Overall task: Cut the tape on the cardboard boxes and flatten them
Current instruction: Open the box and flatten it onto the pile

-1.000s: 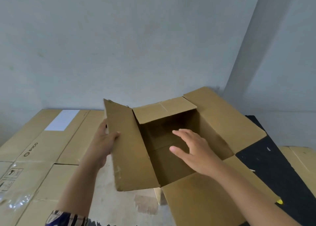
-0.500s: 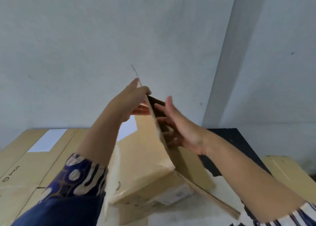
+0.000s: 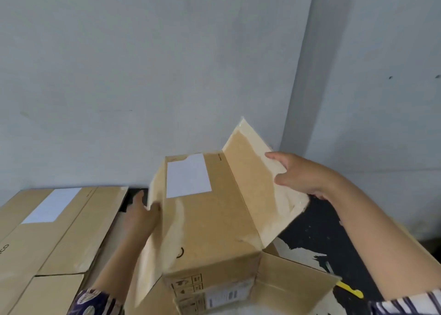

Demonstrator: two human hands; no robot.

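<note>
Head view: both hands gripping matte cardboard box (image 3: 210,221).

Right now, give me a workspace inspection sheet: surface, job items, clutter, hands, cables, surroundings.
Surface: dark tabletop, scuffed with pale patches, mostly covered by cardboard.
Job's things: cardboard box with white label on its upper face, still box-shaped, not yet flat; right flap raised, left flap hanging down. Flattened boxes lie to the left.
Clutter: yellow tool at the right edge, partly hidden, probably the cutter.
Grippers: left hand against the box's left flap; right hand gripping the raised flap's edge.
Cables: nothing seen.
Surroundings: plain grey wall with a corner column; more cardboard far right.
</note>
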